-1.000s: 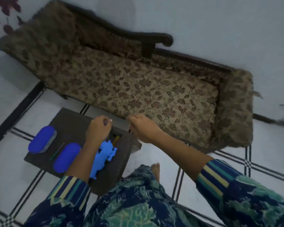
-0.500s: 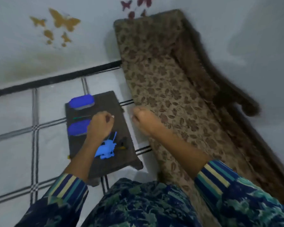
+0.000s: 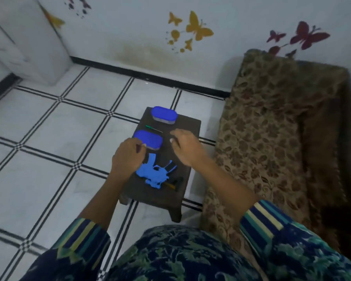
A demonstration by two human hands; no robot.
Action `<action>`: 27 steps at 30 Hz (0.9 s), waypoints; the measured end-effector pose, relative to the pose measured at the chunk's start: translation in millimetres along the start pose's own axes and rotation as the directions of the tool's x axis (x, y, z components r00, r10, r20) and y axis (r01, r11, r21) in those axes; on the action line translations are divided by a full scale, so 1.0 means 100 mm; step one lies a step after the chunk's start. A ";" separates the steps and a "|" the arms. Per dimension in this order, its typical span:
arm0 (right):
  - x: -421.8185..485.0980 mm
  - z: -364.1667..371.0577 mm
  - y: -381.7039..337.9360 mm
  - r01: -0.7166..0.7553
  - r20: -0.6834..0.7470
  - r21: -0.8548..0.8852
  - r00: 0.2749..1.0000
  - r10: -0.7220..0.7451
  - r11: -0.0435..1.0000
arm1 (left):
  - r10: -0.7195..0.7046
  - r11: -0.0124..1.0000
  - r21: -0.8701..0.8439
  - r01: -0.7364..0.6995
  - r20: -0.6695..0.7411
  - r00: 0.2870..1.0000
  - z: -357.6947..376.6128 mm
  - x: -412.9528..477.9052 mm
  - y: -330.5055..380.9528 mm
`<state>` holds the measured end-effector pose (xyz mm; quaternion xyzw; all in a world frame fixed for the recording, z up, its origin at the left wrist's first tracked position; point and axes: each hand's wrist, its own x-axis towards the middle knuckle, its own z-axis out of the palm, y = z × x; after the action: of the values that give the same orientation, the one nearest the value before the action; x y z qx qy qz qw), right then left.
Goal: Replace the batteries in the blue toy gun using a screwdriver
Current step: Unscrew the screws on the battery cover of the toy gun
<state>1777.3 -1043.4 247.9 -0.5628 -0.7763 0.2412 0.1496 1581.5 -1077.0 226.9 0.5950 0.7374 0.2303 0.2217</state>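
Note:
The blue toy gun (image 3: pixel 153 175) lies flat on a small dark wooden stool (image 3: pixel 187 126). A thin green-handled screwdriver (image 3: pixel 153 128) lies between two blue oval cases, one at the far end (image 3: pixel 164 115) and one nearer (image 3: pixel 149 138). A dark tool with an orange part (image 3: pixel 173 184) lies by the gun's right side. My left hand (image 3: pixel 128 157) hovers over the gun's left end, fingers curled with nothing seen in them. My right hand (image 3: pixel 185 148) hovers above the stool's right half, fingers loosely bent, holding nothing.
A brown floral sofa (image 3: pixel 272 138) stands close on the right of the stool. White floor tiles with black lines (image 3: pixel 49 149) spread to the left. A white appliance (image 3: pixel 24 43) stands at the far left by the wall with butterfly stickers.
The view has swung left, so the sofa now sits at the right and the stool in the middle. Both hands have stayed above the stool; the right hand has moved over it.

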 end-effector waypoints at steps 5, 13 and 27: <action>0.25 0.14 -0.10 0.074 0.107 0.000 0.992 -0.073 0.997 | -0.073 0.996 -0.051 0.073 -0.014 0.997 0.00 0.13 -0.21; 0.76 0.37 0.09 0.155 0.313 0.022 0.937 -0.154 0.988 | -0.198 0.980 -0.026 0.197 -0.055 0.979 0.29 0.37 -0.21; 2.71 0.37 0.85 0.553 0.563 0.119 0.646 -0.515 0.825 | -0.514 0.856 -0.070 0.513 -0.227 0.827 1.11 1.61 0.28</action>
<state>1739.4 -773.6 160.2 -0.2141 -0.9222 0.3191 -0.0441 1638.6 -905.2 146.9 0.3424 0.8905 0.2337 0.1874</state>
